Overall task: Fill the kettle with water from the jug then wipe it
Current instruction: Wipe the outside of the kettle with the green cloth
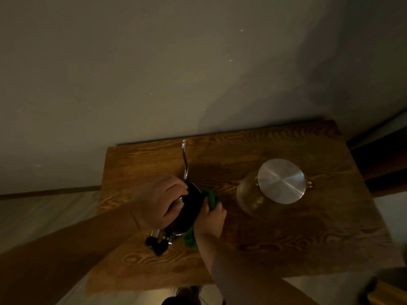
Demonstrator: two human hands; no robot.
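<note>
A dark kettle (191,208) with a thin silver gooseneck spout stands on the left half of the wooden table (286,243). My left hand (159,200) rests on its lid and grips the top. My right hand (211,219) presses a green cloth (211,198) against the kettle's right side; more of the cloth hangs below my wrist. The kettle's black handle sticks out toward me at the lower left. A glass jug (248,194) with a round metal lid stands to the right, apart from both hands.
The table stands against a plain pale wall. Its near edge runs just below my forearms. Dark furniture sits past the table's right edge. Pale floor shows to the left and right of the table.
</note>
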